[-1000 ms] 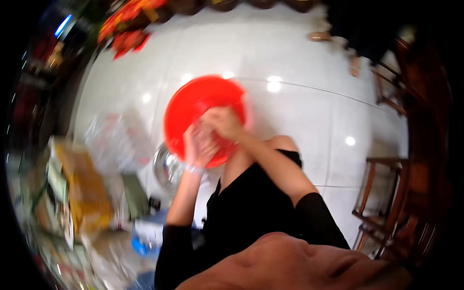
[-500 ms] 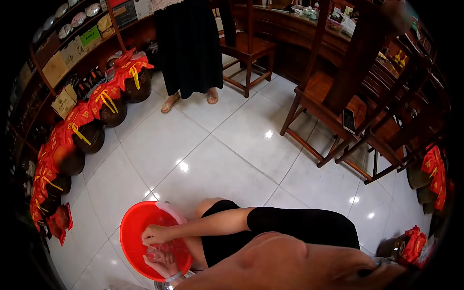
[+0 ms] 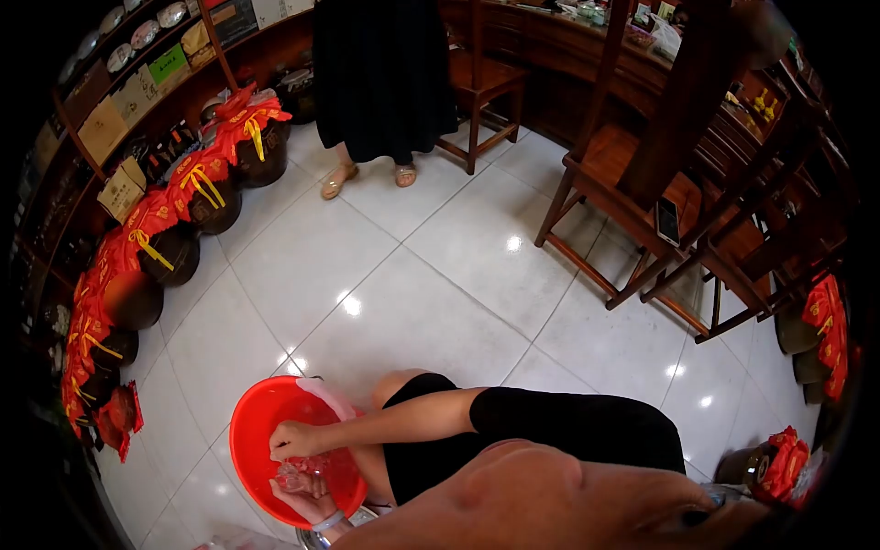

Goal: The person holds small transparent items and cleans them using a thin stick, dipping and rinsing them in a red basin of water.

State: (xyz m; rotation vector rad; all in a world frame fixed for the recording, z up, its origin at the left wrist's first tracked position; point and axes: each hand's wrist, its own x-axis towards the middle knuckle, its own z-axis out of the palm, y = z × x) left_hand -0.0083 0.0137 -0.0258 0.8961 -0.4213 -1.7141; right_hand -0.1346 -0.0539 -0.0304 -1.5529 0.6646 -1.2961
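A red plastic bucket (image 3: 240, 431) stands on the tiled floor before my bent legs, and both of my hands are inside its rim. My left hand (image 3: 307, 500), with a pale band at the wrist, is low in the bucket, its fingers around a clear, glass-like piece (image 3: 295, 476). Just above that piece, my right hand (image 3: 295, 441) is closed, knuckles up; whatever its fingers hold is hidden. A pale pink cloth (image 3: 328, 398) hangs over the bucket's rim beside my right forearm.
A metal basin (image 3: 313, 539) sits by the bucket. Dark jars with red covers (image 3: 213, 203) line the left shelves. Wooden chairs (image 3: 632, 174), one bearing a phone (image 3: 667, 222), stand right. A person in a long black skirt (image 3: 383, 82) stands ahead.
The standing person has shifted position and feet slightly. My view has moved a little, and some clear plastic now shows at the bottom left. Both hands stay in the bucket, nearly unchanged.
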